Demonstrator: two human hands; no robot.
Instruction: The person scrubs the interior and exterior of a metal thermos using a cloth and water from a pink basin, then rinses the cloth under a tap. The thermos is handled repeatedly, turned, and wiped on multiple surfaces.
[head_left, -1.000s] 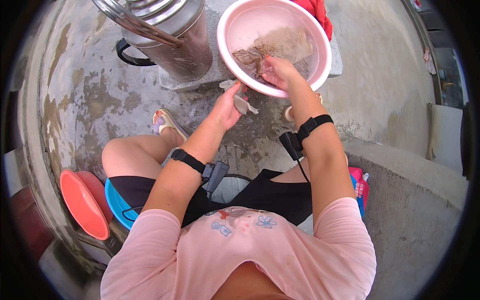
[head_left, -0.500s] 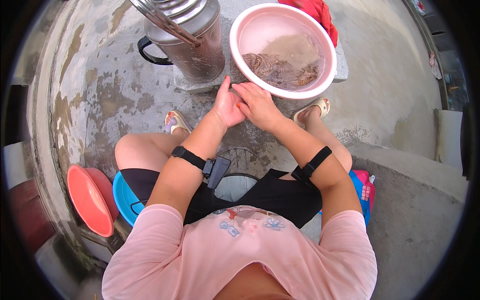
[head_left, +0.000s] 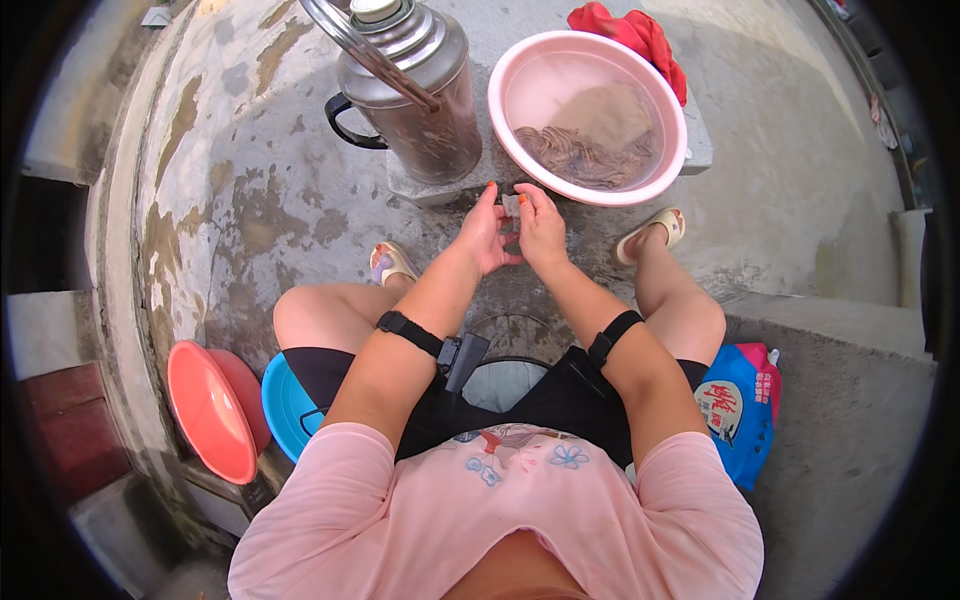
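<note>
My left hand (head_left: 485,235) has its thumb raised and fingers apart, beside a small grey scrap, possibly cloth (head_left: 512,206), at the centre. My right hand (head_left: 542,232) pinches that scrap, partly hiding it. Just above them, a pink basin (head_left: 503,85) holds murky water with striped brown fabric (head_left: 575,152) soaking in it. A steel flask (head_left: 415,125) with a black side handle stands left of the basin on a stone slab (head_left: 697,150).
Red cloth (head_left: 640,45) lies behind the basin. Coral (head_left: 210,410) and blue (head_left: 285,405) basins are by my left leg, a blue-pink bag (head_left: 745,435) by my right. A concrete ledge (head_left: 840,370) runs along the right.
My right hand has left the basin and come across to my left hand. The grey scrap earlier draped from my left hand now shows only small between both. The view has shifted.
</note>
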